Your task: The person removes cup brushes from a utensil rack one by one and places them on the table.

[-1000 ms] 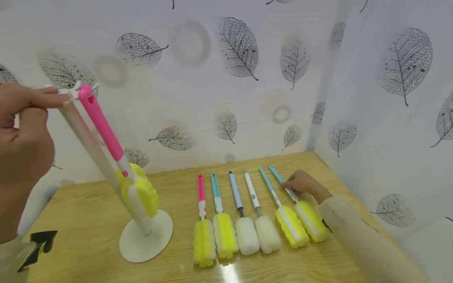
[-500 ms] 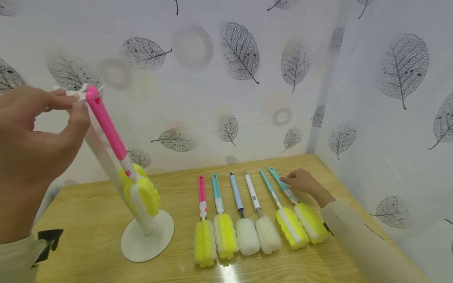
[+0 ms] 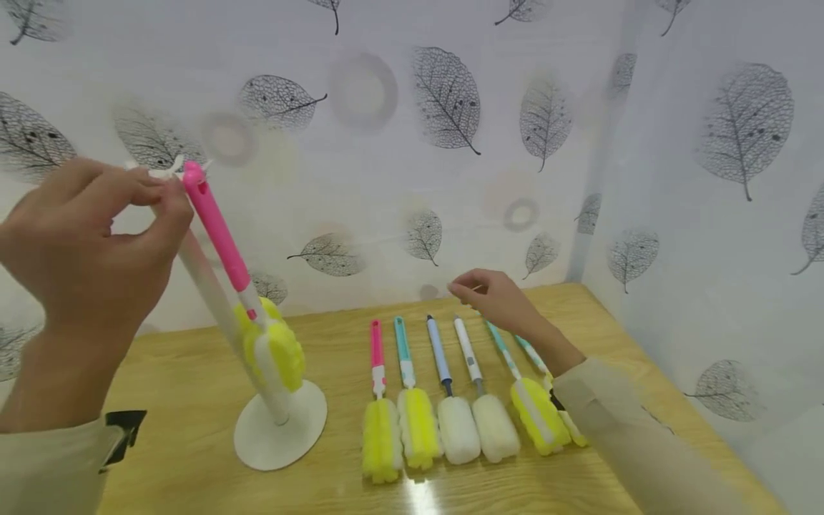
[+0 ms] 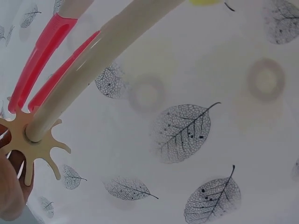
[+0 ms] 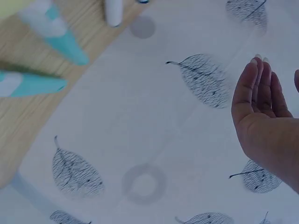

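My left hand pinches the hooked white top of a white stand with a round base. Two pink-handled bottle brushes hang from its hooks, as the left wrist view shows; the nearer one has a yellow and white sponge head. My right hand is raised above the handle ends of the brushes on the table, fingers loosely bent, holding nothing. Below it lie a white-handled brush and a teal-handled brush. The outermost teal brush is partly hidden behind my forearm.
Also in that row are a pink-handled brush, a teal one and a blue one, heads toward me. The stand's base is on the wooden table, left of them. A leaf-patterned curtain rises behind the table.
My right hand has left the outermost teal brush and moved up and left. That brush stays on the table. My left hand keeps to the stand's top, its thumb now closed on it.
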The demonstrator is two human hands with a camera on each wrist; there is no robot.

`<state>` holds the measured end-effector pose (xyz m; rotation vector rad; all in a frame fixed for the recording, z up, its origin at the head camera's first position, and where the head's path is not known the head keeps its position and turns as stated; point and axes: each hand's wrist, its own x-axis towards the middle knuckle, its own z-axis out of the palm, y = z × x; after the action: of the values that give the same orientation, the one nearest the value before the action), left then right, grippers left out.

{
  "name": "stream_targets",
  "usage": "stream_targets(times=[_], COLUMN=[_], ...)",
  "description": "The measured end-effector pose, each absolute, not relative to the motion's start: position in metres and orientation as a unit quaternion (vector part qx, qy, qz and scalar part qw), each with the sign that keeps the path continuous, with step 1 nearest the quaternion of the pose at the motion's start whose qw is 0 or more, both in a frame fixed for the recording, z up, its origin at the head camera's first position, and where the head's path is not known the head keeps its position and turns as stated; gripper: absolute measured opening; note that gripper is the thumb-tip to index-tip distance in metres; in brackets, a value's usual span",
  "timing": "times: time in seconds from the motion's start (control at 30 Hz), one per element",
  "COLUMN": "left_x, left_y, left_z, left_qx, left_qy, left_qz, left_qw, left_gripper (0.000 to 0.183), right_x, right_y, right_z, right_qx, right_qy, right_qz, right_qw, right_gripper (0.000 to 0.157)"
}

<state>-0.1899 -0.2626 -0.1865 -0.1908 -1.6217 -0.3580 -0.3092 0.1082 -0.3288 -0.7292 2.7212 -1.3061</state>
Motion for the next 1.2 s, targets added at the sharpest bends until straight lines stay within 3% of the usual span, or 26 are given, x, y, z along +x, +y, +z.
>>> stream_targets(times=[0.57,0.93,1.2], left_x=[-0.178,-0.175,-0.176], left_y=[-0.253,-0.250,-0.252], left_z=[-0.181,-0.178,-0.179], left_qx=[-0.076,-0.058,-0.043], left_qy=[-0.747,-0.763,-0.767], left_qz=[-0.106,-0.061,-0.060], left_qw=[0.652,0.640,0.638], left_gripper=[0.035,0.038,0.039], right_x=[-0.260,-0.237,-0.240], right_y=[-0.062,-0.106,-0.117], right_z=[-0.277,-0.259,-0.261], right_qx=[-0.425,-0.409,-0.398], right_qy=[0.716,0.695,0.688], right_qz=[-0.553,-0.591,-0.607], right_qw=[0.015,-0.029,-0.018], right_gripper=[0.034,0.031,0.030])
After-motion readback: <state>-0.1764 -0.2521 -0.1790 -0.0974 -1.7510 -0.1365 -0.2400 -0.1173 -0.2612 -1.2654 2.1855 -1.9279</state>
